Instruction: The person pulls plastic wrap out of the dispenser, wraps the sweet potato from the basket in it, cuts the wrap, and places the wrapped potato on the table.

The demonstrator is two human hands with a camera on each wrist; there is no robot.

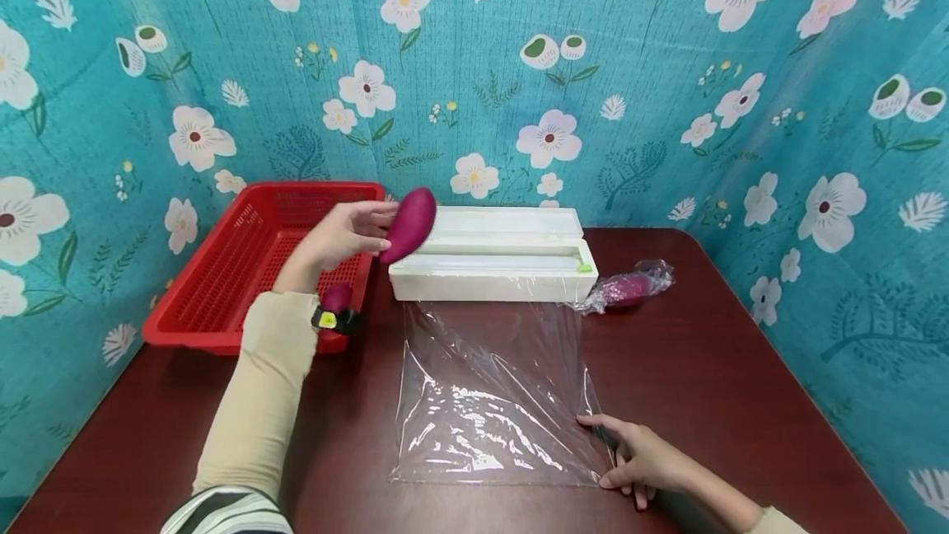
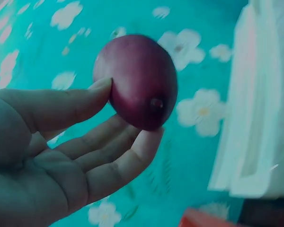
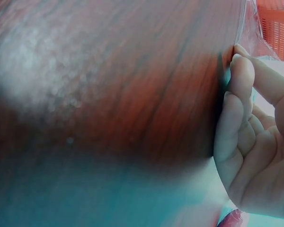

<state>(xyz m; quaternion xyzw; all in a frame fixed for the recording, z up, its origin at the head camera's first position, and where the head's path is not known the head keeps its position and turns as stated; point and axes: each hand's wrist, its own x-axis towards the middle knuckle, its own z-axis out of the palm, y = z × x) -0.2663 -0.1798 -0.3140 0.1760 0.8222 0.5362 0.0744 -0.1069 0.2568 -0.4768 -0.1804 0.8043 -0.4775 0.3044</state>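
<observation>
Nearest to me, my right hand point(image 1: 645, 460) is at the near right corner of a clear, shiny sheet of plastic film point(image 1: 482, 402); its fingers touch the edge, but whether they pinch it I cannot tell. From this hand the film lies spread over the dark red-brown table point(image 1: 712, 402), up to the box. Farther, my left hand point(image 1: 348, 236) holds a smooth, purple-red, oval piece point(image 1: 412, 222) between thumb and fingertips, bare and in the air. Below this grip, toward the left, is a red plastic basket with holes point(image 1: 222, 342); a second bare purple-red piece point(image 1: 337, 295) seems to lie there, partly hidden. Just right of the grip stands a long white box with open lid point(image 1: 511, 222). Beyond its right end lies a purple-red piece wrapped in film point(image 1: 630, 288). I judge one piece finished and the sheet prepared, apparently not yet cut; two visible pieces remain unwrapped.
</observation>
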